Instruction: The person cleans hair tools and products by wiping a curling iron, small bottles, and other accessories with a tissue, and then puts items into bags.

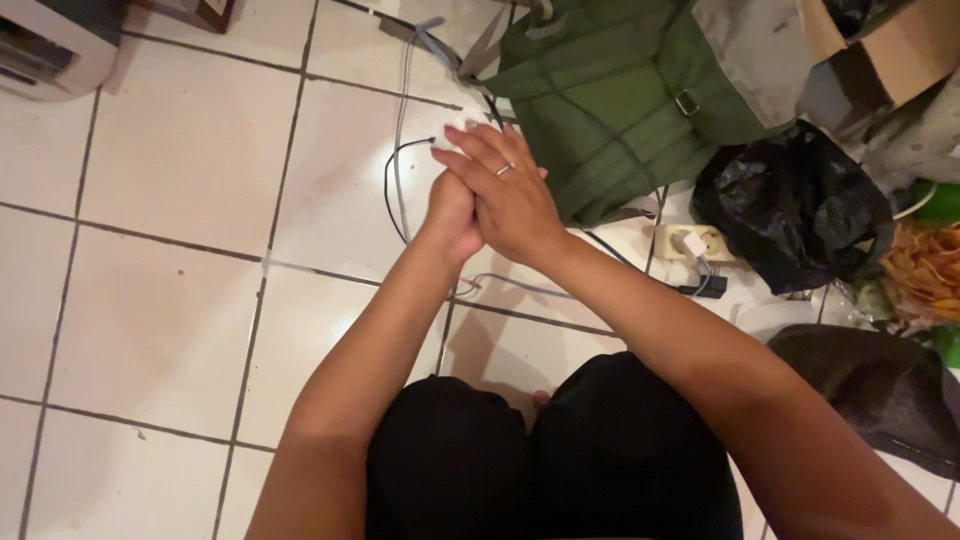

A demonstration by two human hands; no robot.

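My right hand (512, 190), with a ring on one finger, lies over my left hand (450, 215); the two are pressed together above the white tiled floor (180, 160). A small white object (458, 124) shows just past the fingertips, mostly hidden; I cannot tell which hand holds it. A thin black cable (392, 170) curls on the floor just left of the hands. My legs in black cloth (540, 460) fill the bottom of the view.
A green bag (620, 90) lies just beyond the hands. To the right are a black plastic bag (790, 205), a white power socket with plugs (690, 245), a dark cloth (880, 385) and a cardboard box (890, 45). A white appliance (50, 45) sits top left.
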